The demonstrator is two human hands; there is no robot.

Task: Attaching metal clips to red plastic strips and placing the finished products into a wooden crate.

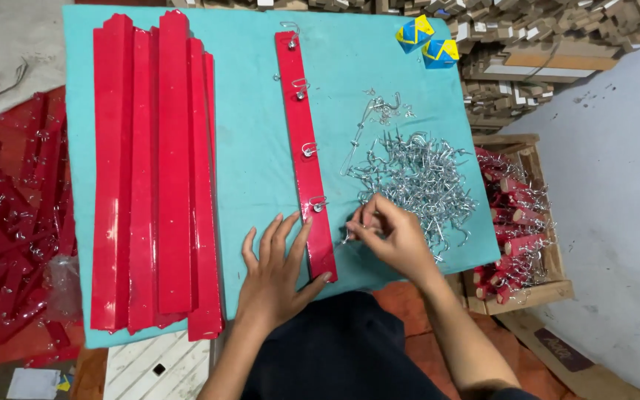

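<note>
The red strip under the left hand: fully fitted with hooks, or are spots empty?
Not full. The red strip carries four hooks; its near end by the left hand is bare.

Both forearms are bare from the elbow down, with no sleeves, watch, bracelet or gloves showing. The left hand (275, 270) and the right hand (392, 238) wear no rings that can be seen, and the fingernails are short and plain. Between the arms, at the bottom of the view, lies dark navy cloth (342, 348), the person's clothing, smooth and unmarked.
</note>
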